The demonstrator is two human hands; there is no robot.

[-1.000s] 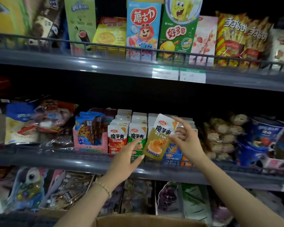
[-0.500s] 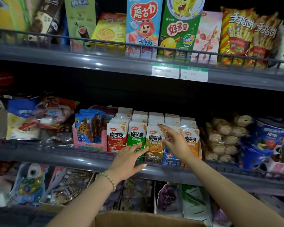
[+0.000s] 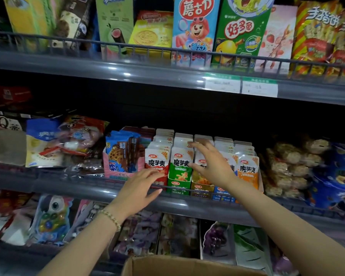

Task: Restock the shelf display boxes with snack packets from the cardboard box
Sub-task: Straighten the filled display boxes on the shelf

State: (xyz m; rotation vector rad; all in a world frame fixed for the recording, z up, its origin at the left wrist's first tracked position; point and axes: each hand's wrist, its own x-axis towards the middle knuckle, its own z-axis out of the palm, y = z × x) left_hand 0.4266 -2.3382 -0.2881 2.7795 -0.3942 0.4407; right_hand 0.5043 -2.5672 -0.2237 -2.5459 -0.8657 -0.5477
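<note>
Several rows of small snack packets stand upright in display boxes on the middle shelf: red, green and orange ones. My right hand reaches over the yellow row, fingers spread, touching the packet tops near the green row. It holds nothing. My left hand, with a bead bracelet at the wrist, rests with straight fingers at the front of the red row by the shelf rail. The cardboard box shows its flap at the bottom edge; its contents are hidden.
A wire rail runs along the middle shelf front. A pink cookie display box stands left of the packets, bagged snacks to the right. Tall snack boxes fill the upper shelf, hanging packs the lower one.
A second ago my right hand held a yellow packet in front of the rows; it set the packet into the yellow row, let go, and now spreads over the tops. My left hand stayed low.
</note>
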